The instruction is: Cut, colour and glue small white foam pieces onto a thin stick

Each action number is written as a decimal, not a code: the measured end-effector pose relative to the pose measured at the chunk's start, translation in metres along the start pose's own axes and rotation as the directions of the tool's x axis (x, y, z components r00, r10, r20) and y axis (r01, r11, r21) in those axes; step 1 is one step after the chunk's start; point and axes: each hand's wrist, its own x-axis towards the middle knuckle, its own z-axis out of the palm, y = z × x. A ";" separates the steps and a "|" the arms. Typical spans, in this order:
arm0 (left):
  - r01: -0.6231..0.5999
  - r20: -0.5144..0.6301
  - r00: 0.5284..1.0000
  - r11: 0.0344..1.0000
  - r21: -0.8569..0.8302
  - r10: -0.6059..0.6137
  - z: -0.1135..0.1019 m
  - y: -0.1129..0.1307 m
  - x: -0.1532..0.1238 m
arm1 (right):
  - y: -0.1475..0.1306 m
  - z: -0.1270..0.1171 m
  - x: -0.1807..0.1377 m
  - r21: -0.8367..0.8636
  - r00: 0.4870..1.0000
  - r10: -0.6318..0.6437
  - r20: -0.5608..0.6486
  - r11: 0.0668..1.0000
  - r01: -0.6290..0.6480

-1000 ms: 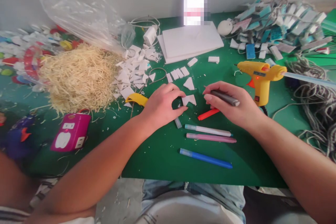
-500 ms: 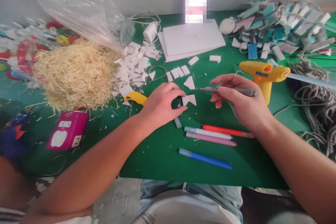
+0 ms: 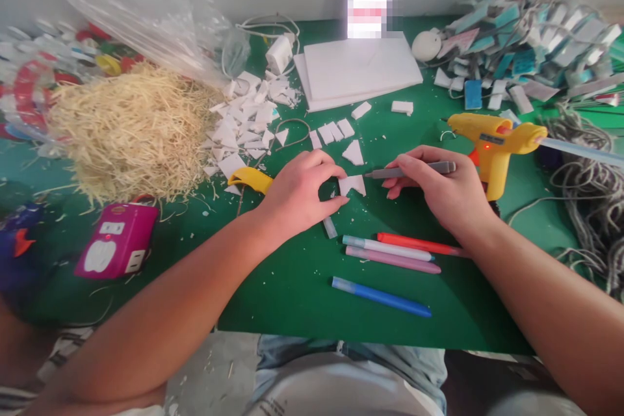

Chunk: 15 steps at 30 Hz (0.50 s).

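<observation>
Midway between the near and far edges of the table point(image 3: 273, 312), a small notched white piece point(image 3: 353, 186) lies flat, pinched along its left side by the thumb and index finger of the left hand point(image 3: 302, 185). Those fingers seem to grasp just the rim so that the piece cannot slide while its top and right side stay free. The right hand point(image 3: 441, 185) grips a grey pen point(image 3: 431, 169) as for writing, its fingers closed on the barrel, tip aimed at the piece's upper right corner; whether it touches, I cannot tell.

Towards the near edge lie a red pen point(image 3: 414, 242), a teal-capped pen point(image 3: 385, 246), a pink pen point(image 3: 392, 260) and a blue pen point(image 3: 380, 297), probably left there for easy reach. A yellow tool point(image 3: 251, 179) is partly hidden by the left hand. Right of the work, the glue gun point(image 3: 492, 143) carries a clear glue stick point(image 3: 580, 149) in its rear, its red light lit. Nearer the far edge, white sheets point(image 3: 361, 68) are stacked out of the way.

As for containers, a clear plastic bag point(image 3: 146, 13) slumps at the far left behind a heap of pale straw point(image 3: 131, 136); whether it holds the coloured bits point(image 3: 108, 64) beside it is unclear.
</observation>
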 end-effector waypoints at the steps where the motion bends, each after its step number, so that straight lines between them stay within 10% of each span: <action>1: -0.003 0.001 1.000 1.000 -0.002 0.003 0.000 0.000 0.000 | 0.000 0.000 0.000 -0.008 1.000 -0.003 -0.002 1.000 0.003; 15: 0.004 0.008 1.000 1.000 -0.024 -0.003 0.000 -0.001 0.001 | -0.001 -0.002 -0.001 -0.119 0.998 -0.016 0.058 0.993 0.023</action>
